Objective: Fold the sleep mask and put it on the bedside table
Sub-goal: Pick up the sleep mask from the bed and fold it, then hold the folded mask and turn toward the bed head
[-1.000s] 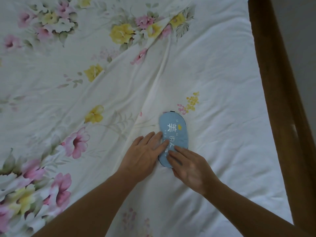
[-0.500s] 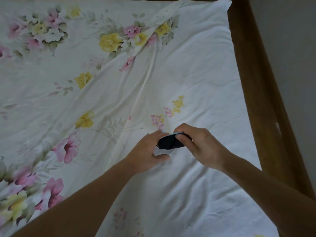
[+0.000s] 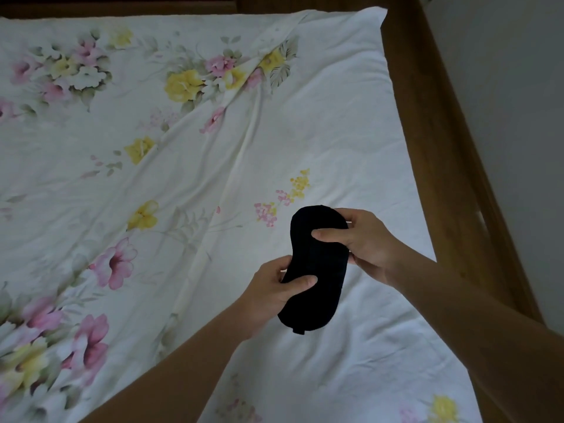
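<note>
The sleep mask (image 3: 317, 270) shows its black back side and hangs lifted above the bed, long axis running from upper right to lower left. My right hand (image 3: 363, 242) pinches its upper half, thumb across the front. My left hand (image 3: 274, 288) grips its left edge near the middle, thumb on top. A small black strap end sticks out at the mask's lower tip. The blue printed face is turned away from me. No bedside table is in view.
A white sheet with pink and yellow flowers (image 3: 183, 148) covers the bed and is creased down the middle. The brown wooden bed frame (image 3: 433, 123) runs along the right side and across the top. A grey floor (image 3: 518, 87) lies beyond it.
The mask lay flat, blue side up, under both hands a second ago. Both hands picked it up off the sheet and turned its black side toward me.
</note>
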Motion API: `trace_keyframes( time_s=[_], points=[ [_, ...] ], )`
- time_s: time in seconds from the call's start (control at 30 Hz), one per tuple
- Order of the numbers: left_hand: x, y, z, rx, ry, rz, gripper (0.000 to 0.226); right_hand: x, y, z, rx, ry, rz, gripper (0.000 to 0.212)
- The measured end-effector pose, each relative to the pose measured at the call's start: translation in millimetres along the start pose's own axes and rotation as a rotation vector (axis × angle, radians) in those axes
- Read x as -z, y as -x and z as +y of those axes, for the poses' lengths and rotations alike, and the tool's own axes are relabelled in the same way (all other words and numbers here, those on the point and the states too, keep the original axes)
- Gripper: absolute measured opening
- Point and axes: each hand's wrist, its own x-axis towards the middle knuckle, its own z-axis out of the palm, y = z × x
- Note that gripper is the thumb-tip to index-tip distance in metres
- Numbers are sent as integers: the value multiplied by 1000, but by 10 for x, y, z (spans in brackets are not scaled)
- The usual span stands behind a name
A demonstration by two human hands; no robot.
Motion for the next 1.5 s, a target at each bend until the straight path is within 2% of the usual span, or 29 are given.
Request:
trace_keyframes(
  time_s=[0.1,0.17,0.23,0.4,0.47,0.57,0.7,0.83,0.9,1.0,1.23,1.4,1.5],
  points=[
    [-49,109,-44,124,141,-114,32,1,43,52,107,55,25,27],
    [-66,155,-45,159,192,-112,31,-12,86,59,242,146,7,24],
    [-94,179,-22,192,270,-69,29,-43,178,53,411,275,-24,31],
    [-107,190,71,167,498,-35,24,-72,530,152,940,848,-115,38],
    [-100,199,87,146,561,-43,23,-79,626,204,1070,1023,-133,35],
    [-98,235,73,136,583,-62,25,-48,715,336,1190,1151,-117,27],
    [-90,308,36,170,685,-92,31,16,752,448,1241,1177,-88,19],
    [-110,365,50,209,768,-134,52,57,796,460,1232,1267,-138,27],
    [-165,420,123,187,733,-133,50,62,879,411,1159,1215,-165,30],
    [-284,545,302,147,700,-92,46,53,1060,195,978,947,-138,35],
    [-457,1092,1068,44,618,-30,42,-85,1646,-505,761,555,181,28],
    [-588,1630,1641,-13,480,97,51,-179,2119,-960,551,203,245,38],
    [-669,1960,1912,-58,414,141,52,-216,2377,-1223,447,103,286,38]
  ],
)
